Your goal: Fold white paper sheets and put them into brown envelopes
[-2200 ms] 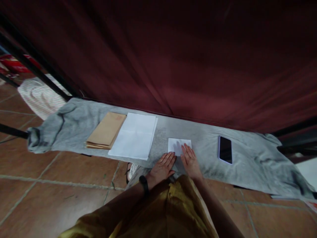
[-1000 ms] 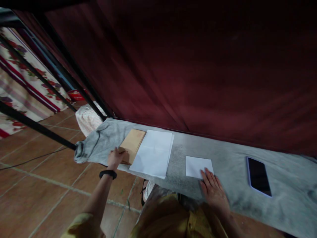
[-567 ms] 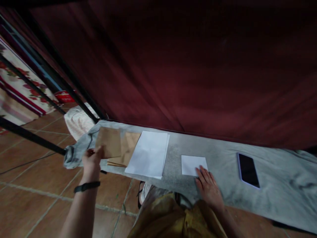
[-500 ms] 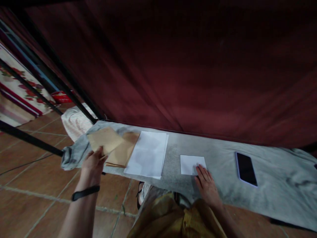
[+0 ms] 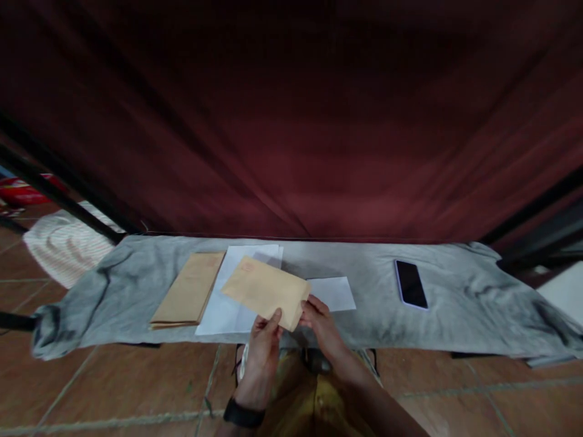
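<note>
I hold a brown envelope (image 5: 265,290) in the air in front of me, tilted, over the near edge of the grey cloth (image 5: 373,309). My left hand (image 5: 265,341) pinches its near edge from below. My right hand (image 5: 319,320) grips its right corner. Under the envelope lies a stack of white sheets (image 5: 228,309). A small folded white paper (image 5: 334,292) lies just right of my hands. A stack of brown envelopes (image 5: 189,289) rests to the left of the white sheets.
A black phone (image 5: 410,283) lies face up on the cloth to the right. A dark red curtain (image 5: 291,133) hangs behind the cloth. Brown floor tiles (image 5: 113,382) spread on the near side, and a striped white bundle (image 5: 64,246) sits at the far left.
My left hand lifted one envelope off the brown stack and brought it right to the middle. My right hand left the folded white paper and took hold of the envelope's corner.
</note>
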Available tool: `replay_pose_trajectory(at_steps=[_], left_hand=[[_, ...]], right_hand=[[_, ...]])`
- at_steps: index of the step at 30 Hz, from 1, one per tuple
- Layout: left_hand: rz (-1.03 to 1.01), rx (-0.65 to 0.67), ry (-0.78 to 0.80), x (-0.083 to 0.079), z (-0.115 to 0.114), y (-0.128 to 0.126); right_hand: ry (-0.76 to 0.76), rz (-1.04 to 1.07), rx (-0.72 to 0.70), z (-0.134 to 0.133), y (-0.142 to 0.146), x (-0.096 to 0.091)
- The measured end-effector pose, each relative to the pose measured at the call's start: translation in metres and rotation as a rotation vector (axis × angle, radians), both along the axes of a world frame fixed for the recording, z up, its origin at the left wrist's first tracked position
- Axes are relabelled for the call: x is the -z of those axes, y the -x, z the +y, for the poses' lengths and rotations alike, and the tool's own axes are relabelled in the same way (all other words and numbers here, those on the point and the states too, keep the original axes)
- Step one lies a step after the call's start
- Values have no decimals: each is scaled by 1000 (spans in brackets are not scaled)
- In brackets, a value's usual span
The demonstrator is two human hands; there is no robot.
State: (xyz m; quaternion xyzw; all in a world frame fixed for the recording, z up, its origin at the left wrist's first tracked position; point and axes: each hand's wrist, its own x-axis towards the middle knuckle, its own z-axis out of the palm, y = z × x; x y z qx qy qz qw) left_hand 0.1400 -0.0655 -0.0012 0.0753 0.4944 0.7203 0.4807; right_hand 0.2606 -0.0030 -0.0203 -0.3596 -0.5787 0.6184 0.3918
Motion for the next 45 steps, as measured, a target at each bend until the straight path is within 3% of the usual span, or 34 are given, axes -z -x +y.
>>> replay_pose_trajectory(at_steps=[3, 7, 10, 13, 14, 16, 19, 21, 23, 25, 30, 38, 45], left_hand=[[-120, 16, 37, -4, -3, -1], [-210, 18, 57, -11, -2, -10], [-198, 63, 77, -10, -9, -18], [-75, 280, 177, -5, -27, -22], [39, 393, 210, -5, -34, -20], [457, 537, 212, -8, -46, -13], [1295, 377, 69, -25, -49, 6], [1726, 351, -17, -38, -42, 20], [2001, 396, -86, -49, -34, 30], [2137, 460, -138, -55, -27, 34], [2169, 493, -190, -54, -24, 28], [2140, 489, -70, -36, -31, 17], [2116, 448, -150, -28, -39, 14]], right_hand=[[292, 187, 36, 0, -6, -8], [396, 280, 6, -1, -7, -22], [361, 250, -32, 4, -7, -25], [143, 124, 39, 14, -17, -24], [72, 77, 67, 18, -22, -24], [-20, 9, 81, 24, -34, -28], [-50, -17, -16, 25, -53, -38], [-12, 5, -90, 19, -63, -45], [60, 44, -153, 12, -71, -48], [124, 82, -204, 4, -76, -48], [139, 102, -227, 0, -88, -42], [-17, -38, -200, 11, -99, -38], [-35, -195, -85, 5, -100, -17]])
